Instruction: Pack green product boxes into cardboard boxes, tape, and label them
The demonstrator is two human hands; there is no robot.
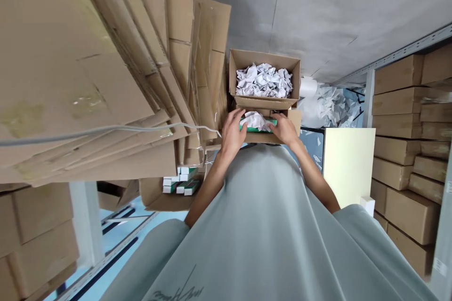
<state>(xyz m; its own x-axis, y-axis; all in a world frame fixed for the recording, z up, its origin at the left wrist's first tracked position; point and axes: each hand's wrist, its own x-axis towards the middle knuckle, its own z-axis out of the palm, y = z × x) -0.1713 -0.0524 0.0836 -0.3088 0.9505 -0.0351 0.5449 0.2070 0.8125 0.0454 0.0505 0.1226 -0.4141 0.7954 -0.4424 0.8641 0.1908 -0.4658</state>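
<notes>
Right in front of me stands an open cardboard carton. Inside it lies a narrow green box with crumpled white paper on top. My left hand is curled round the left end of the green box, its fingertips beside the paper. At the opposite end, my right hand has its fingers bent over the box, thumb close to the paper. Partly hidden by my fingers are the ends of the green box. Just behind sits a second open carton, filled with crumpled paper.
Flattened cardboard sheets lean in a thick stack at left, crossed by a grey cable. Below them, a carton holds several green-and-white boxes. Loose crumpled paper lies right of the cartons. Stacked cartons fill the right shelf.
</notes>
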